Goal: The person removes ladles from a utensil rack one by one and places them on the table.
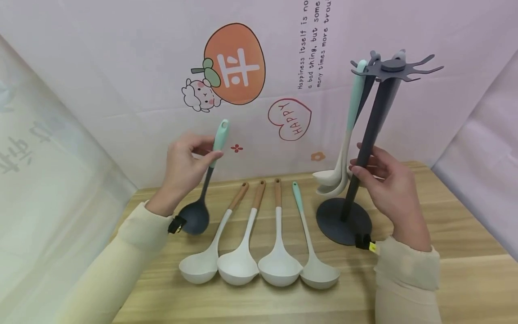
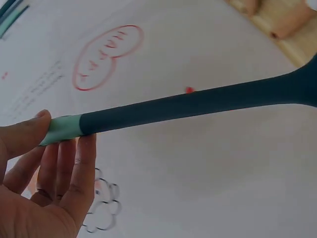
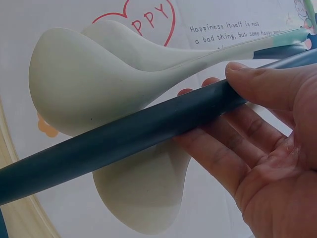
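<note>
2 arms (image 1: 121,258) extended forward | left hand (image 1: 188,159): grip pinching dark ladle (image 1: 197,218), bowl down | right hand (image 1: 390,189): grip round stand pole (image 1: 371,123)

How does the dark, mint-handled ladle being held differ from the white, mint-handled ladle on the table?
The dark ladle has a charcoal bowl, the white ladle a pale one. The left hand holds the dark ladle; the white ladle lies flat. Both handles are mint.
</note>
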Motion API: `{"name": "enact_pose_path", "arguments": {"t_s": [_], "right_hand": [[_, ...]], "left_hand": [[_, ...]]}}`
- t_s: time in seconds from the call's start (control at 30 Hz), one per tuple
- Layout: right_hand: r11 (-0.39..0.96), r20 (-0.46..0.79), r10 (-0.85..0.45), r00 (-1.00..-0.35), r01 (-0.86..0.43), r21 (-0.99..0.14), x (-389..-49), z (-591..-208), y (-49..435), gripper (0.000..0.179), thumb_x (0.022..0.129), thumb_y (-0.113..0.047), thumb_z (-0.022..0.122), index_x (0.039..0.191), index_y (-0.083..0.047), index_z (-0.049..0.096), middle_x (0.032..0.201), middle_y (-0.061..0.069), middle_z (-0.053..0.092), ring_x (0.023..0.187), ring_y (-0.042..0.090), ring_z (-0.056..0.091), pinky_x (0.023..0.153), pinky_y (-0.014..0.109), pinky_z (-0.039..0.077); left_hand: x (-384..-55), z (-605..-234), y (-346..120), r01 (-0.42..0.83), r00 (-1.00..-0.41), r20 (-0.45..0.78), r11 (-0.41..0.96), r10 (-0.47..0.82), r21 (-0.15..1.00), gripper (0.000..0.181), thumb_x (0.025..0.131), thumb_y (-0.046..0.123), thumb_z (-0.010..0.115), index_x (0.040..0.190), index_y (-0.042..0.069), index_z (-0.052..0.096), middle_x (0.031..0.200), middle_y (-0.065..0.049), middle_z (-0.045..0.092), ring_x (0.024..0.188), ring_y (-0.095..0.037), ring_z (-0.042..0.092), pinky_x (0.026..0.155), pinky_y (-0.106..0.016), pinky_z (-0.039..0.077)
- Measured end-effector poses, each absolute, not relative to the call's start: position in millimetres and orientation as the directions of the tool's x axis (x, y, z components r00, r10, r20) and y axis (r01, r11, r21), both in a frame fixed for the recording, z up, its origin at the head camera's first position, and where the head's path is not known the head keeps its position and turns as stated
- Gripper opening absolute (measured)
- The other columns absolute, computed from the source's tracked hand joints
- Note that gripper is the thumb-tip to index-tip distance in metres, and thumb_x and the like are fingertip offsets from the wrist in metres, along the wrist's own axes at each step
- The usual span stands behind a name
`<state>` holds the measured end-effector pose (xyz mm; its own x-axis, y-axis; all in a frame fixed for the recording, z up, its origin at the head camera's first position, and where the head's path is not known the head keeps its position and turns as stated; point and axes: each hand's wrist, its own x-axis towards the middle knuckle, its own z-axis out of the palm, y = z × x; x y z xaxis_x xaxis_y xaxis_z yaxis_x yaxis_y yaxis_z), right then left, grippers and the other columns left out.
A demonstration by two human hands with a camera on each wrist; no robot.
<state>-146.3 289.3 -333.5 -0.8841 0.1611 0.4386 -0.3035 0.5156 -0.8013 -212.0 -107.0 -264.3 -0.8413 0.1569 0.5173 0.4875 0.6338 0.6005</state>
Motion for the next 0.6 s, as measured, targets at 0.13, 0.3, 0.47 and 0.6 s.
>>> {"name": "enact_pose_path", "arguments": {"t_s": [0.13, 0.3, 0.47, 0.6], "right_hand": [[0.516, 0.440, 0.164, -0.883, -0.303, -0.801, -146, -334, 291, 0.049, 0.098, -0.012, 0.075, 0.146, -0.015, 0.063, 0.100, -0.033, 0.068, 0.091, -0.016, 0.066, 0.082, 0.002, 0.053], [0.510, 0.460, 0.165, -0.872, -0.324, -0.797, -145, -334, 291, 0.048, 0.097, -0.009, 0.075, 0.144, -0.012, 0.064, 0.098, -0.033, 0.068, 0.089, -0.015, 0.067, 0.082, 0.003, 0.054], [0.504, 0.470, 0.162, -0.867, -0.337, -0.795, -146, -334, 289, 0.048, 0.097, -0.007, 0.075, 0.143, -0.010, 0.065, 0.097, -0.034, 0.068, 0.089, -0.015, 0.068, 0.083, 0.003, 0.053], [0.506, 0.465, 0.160, -0.870, -0.332, -0.796, -147, -334, 289, 0.049, 0.097, -0.007, 0.076, 0.144, -0.010, 0.064, 0.098, -0.034, 0.067, 0.090, -0.016, 0.067, 0.082, 0.003, 0.053]], "left_hand": [[-219, -277, -121, 0.427, -0.885, 0.419, 0.711, 0.202, 0.558, 0.025, 0.093, 0.004, 0.078, 0.118, -0.003, 0.077, 0.107, -0.022, 0.077, 0.093, -0.036, 0.075, 0.079, -0.041, 0.063], [-225, -292, -138, 0.350, -0.933, 0.274, 0.760, 0.232, 0.548, 0.026, 0.095, 0.003, 0.075, 0.119, -0.007, 0.075, 0.106, -0.026, 0.076, 0.094, -0.041, 0.076, 0.076, -0.046, 0.066], [-230, -306, -157, 0.254, -0.967, 0.123, 0.796, 0.224, 0.549, 0.028, 0.096, 0.005, 0.075, 0.120, -0.010, 0.073, 0.108, -0.029, 0.075, 0.096, -0.042, 0.076, 0.071, -0.036, 0.066], [-235, -315, -168, 0.171, -0.978, -0.001, 0.798, 0.211, 0.579, 0.031, 0.098, 0.005, 0.072, 0.123, -0.013, 0.069, 0.108, -0.029, 0.072, 0.093, -0.036, 0.075, 0.068, -0.030, 0.065]]}}
